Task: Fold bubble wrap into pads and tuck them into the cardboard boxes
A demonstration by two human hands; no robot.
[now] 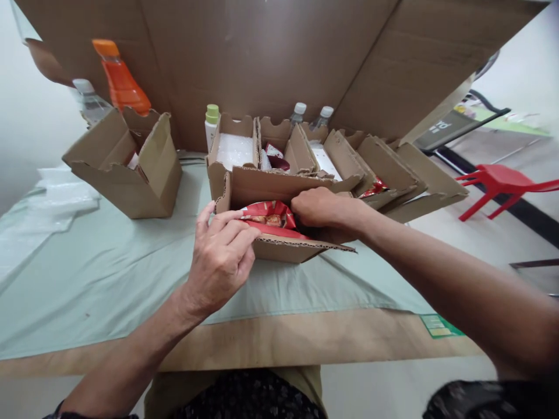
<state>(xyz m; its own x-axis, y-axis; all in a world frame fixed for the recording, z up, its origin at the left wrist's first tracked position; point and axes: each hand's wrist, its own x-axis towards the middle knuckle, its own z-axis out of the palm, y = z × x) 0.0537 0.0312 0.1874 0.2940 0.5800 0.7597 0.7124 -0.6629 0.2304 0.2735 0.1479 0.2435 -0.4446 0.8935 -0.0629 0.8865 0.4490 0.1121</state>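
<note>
A cardboard box [279,251] stands open-topped near the front of the table, with a red printed packet [277,214] lying in it. My left hand [223,256] is closed over the box's front left edge, fingers hooked over the rim and close to the packet. Reaching into the box from the right, my right hand [318,206] is curled at the packet's right end. Its fingertips are partly hidden inside the box, where it appears to grip the packet.
Behind stand several open cardboard boxes [345,154], some holding white items or red packets. Another box [152,189] is at left, near an orange bottle [124,81]. Clear plastic wrap [48,215] lies on the green cloth [122,273]. Large cardboard [262,58] forms a back wall.
</note>
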